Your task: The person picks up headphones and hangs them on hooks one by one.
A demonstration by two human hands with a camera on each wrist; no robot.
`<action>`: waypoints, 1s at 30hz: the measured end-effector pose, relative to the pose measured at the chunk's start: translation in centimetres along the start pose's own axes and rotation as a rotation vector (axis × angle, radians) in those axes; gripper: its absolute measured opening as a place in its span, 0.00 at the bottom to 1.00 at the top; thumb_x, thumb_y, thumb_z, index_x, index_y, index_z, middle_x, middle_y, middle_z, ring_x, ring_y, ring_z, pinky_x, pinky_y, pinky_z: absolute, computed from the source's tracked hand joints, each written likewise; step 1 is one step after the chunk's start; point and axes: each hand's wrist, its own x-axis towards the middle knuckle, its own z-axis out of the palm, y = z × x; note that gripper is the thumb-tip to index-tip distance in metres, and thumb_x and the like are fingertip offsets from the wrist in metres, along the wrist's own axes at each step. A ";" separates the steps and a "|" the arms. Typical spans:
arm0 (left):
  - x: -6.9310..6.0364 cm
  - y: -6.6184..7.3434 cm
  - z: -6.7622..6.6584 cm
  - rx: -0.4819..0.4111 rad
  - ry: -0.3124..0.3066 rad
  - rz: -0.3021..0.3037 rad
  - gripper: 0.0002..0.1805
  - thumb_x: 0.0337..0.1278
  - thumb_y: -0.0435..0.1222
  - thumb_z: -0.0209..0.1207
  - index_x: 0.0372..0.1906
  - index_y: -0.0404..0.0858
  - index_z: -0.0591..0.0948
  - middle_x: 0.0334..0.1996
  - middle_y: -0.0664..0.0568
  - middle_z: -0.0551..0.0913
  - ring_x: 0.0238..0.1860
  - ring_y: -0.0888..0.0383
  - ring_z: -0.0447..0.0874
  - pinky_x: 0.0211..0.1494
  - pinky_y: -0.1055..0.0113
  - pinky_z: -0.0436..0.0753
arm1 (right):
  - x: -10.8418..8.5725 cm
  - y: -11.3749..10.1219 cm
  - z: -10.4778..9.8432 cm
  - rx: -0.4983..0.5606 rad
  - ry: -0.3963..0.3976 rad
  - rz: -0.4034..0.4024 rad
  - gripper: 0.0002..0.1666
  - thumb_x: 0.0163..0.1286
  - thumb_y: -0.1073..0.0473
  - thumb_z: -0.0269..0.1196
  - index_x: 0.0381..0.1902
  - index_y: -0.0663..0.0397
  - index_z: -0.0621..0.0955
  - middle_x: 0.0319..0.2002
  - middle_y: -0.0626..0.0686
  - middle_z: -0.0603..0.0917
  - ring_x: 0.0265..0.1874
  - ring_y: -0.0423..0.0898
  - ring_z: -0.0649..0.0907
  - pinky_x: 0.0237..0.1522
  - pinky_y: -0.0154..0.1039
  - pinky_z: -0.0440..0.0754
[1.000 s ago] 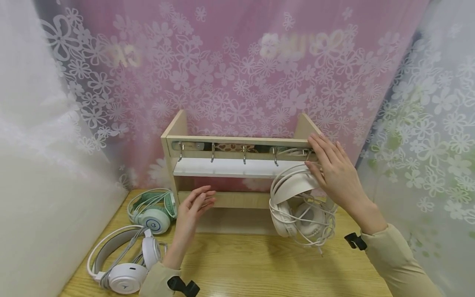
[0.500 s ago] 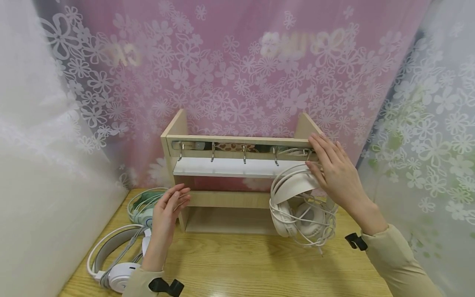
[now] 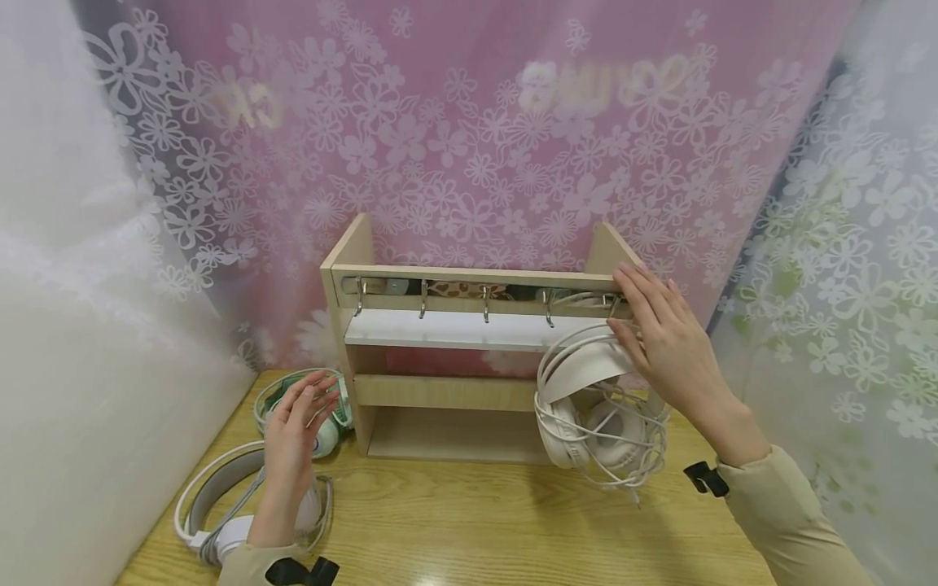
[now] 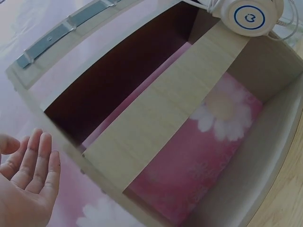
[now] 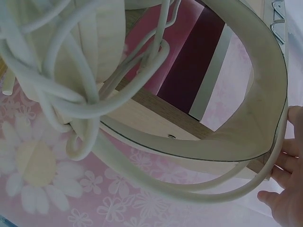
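White headphones [image 3: 589,370] wrapped in loose white cable hang at the right end of a small wooden shelf rack [image 3: 447,392]. My right hand [image 3: 670,350] rests on the rack's upper right corner with its fingers extended; the thumb lies by the headband [image 5: 265,85], seen close in the right wrist view. My left hand [image 3: 293,431] holds nothing and hovers at the left, its fingers loosely bent. Partly behind it are green headphones [image 3: 327,439] on the table. Nearer lie white and grey headphones [image 3: 234,533], partly covered by the left forearm.
Several metal hooks [image 3: 486,305] line the rack's upper front bar. A white shelf board [image 3: 440,328] lies below them. The rack stands on a wood-grain table [image 3: 454,521], with a pink flowered curtain [image 3: 469,146] behind and pale sheets at both sides.
My left hand has moved left, away from the rack's front and across the green headphones. The right hand and the hanging white headphones have stayed in place.
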 end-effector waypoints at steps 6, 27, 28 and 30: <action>0.0 0.7 -1.8 -0.038 0.062 -0.005 0.23 0.80 0.40 0.48 0.68 0.29 0.70 0.51 0.54 0.86 0.54 0.59 0.85 0.62 0.67 0.81 | 0.0 0.1 0.0 -0.004 0.004 -0.004 0.39 0.83 0.37 0.42 0.77 0.59 0.63 0.76 0.59 0.66 0.76 0.58 0.63 0.79 0.55 0.52; -1.1 2.5 -8.8 -0.356 0.271 -0.004 0.12 0.76 0.32 0.53 0.55 0.32 0.81 0.44 0.46 0.90 0.44 0.56 0.90 0.51 0.68 0.87 | 0.0 0.1 0.2 0.002 0.020 -0.008 0.40 0.83 0.37 0.41 0.77 0.59 0.64 0.75 0.59 0.66 0.75 0.59 0.64 0.79 0.55 0.52; -1.1 2.5 -9.2 -0.371 0.286 -0.007 0.12 0.76 0.32 0.53 0.55 0.32 0.81 0.44 0.45 0.90 0.43 0.55 0.90 0.50 0.67 0.87 | 0.0 0.1 0.2 0.003 0.021 -0.008 0.40 0.83 0.37 0.41 0.77 0.59 0.64 0.75 0.59 0.66 0.75 0.59 0.63 0.79 0.55 0.52; -1.3 2.4 -9.9 -0.408 0.315 -0.012 0.12 0.75 0.31 0.54 0.54 0.31 0.82 0.44 0.44 0.90 0.42 0.55 0.91 0.48 0.67 0.88 | 0.0 0.1 0.2 0.007 0.018 -0.008 0.40 0.83 0.37 0.41 0.77 0.60 0.64 0.75 0.59 0.66 0.76 0.59 0.63 0.79 0.55 0.52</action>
